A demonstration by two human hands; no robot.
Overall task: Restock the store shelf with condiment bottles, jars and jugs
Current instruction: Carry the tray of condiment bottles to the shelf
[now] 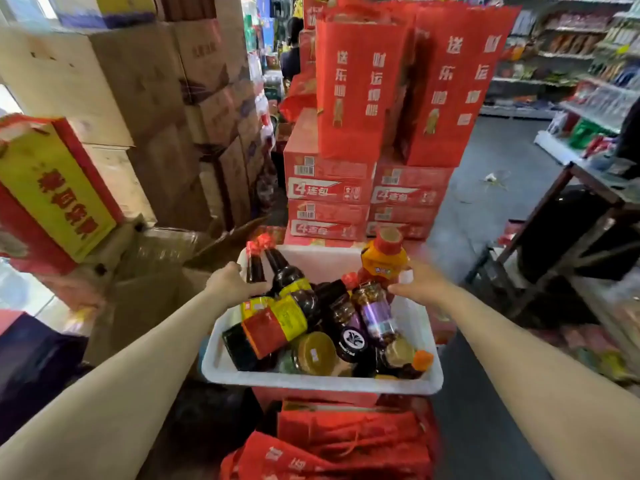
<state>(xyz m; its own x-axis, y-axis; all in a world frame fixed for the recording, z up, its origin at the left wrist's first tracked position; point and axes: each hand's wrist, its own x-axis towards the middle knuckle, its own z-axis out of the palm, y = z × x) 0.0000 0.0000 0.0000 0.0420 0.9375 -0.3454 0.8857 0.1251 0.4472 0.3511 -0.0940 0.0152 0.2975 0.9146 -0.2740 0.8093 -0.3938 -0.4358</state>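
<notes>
While we hold the white bin (322,377) out in front of us, our left hand (230,282) grips its left rim near the far corner, fingers curled over the edge and out of sight behind it, right beside a small dark bottle with a red cap (255,266). Our right hand (420,284) is at the right rim; motion blur keeps us from telling how its fingers lie, or whether they close on the rim. Just in front of that hand stands an orange bottle with a red cap (382,259), upright at the bin's far right corner. Inside the bin lie large dark sauce bottles with red and yellow labels (277,323), tilted with necks pointing away from us, a jar with a purple label (375,317) leaning near our right hand, a black-lidded jar (351,339) and a gold-lidded jar (315,353) nearer us. Red cartons (327,188) are stacked beyond the bin, with brown cardboard boxes (145,98) to the left and store shelves (595,98) at far right.
</notes>
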